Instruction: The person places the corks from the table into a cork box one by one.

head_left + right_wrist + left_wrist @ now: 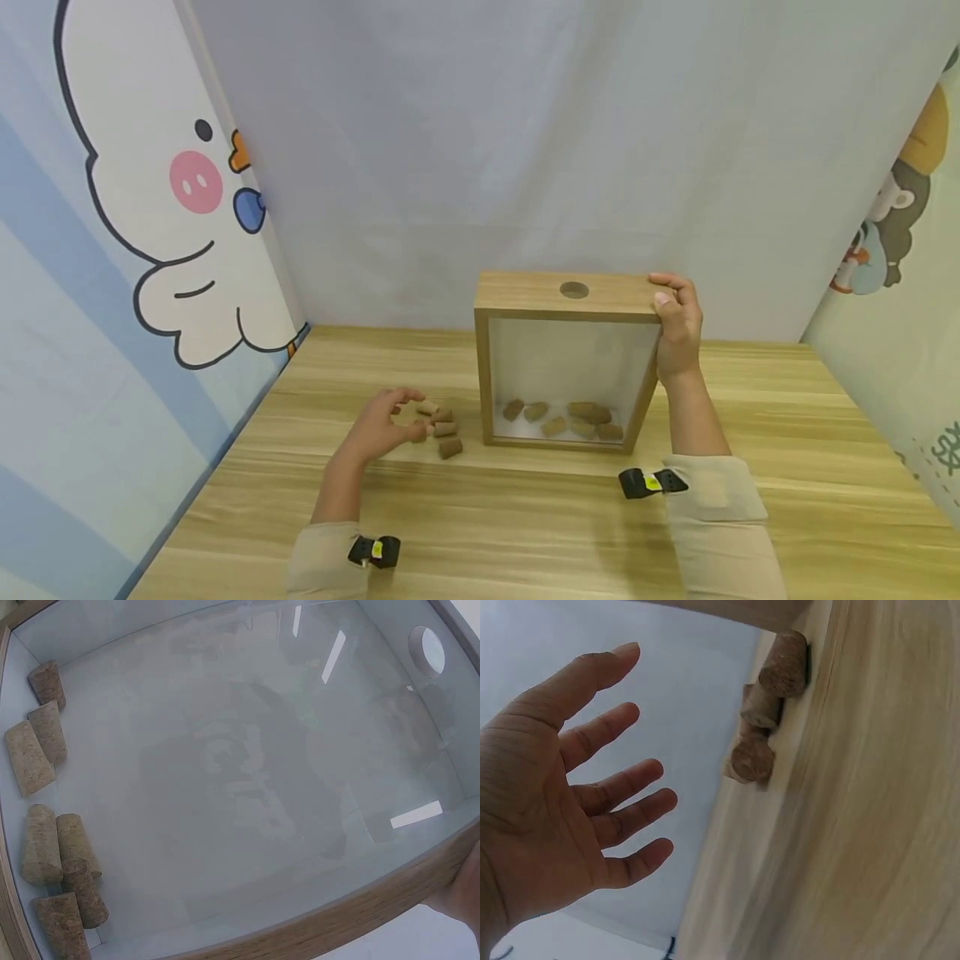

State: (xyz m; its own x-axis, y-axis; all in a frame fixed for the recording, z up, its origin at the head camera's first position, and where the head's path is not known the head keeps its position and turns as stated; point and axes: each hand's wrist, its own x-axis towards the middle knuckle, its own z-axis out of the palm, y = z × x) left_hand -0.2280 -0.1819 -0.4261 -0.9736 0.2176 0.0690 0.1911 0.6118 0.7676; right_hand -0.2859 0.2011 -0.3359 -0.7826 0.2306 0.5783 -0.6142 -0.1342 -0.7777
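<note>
Several corks (pixel 451 449) lie in a loose pile on the table left of a wooden shadow box. Over that pile hovers my left hand (pixel 381 425). In the left wrist view its fingers are spread and hold nothing, apart from the corks (pixel 784 664). The shadow box (pixel 562 293) stands upright with a clear front and a round hole in its top. My right hand (pixel 678 329) grips its upper right corner, thumb on the front edge and fingers over the top. Inside, several more corks (pixel 45 844) rest along the bottom.
The wood-grain table (pixel 525 525) runs back to a pale curtain (pixel 420 167). A cartoon-printed panel (pixel 150 275) borders the left side, and another printed panel (pixel 885 333) borders the right.
</note>
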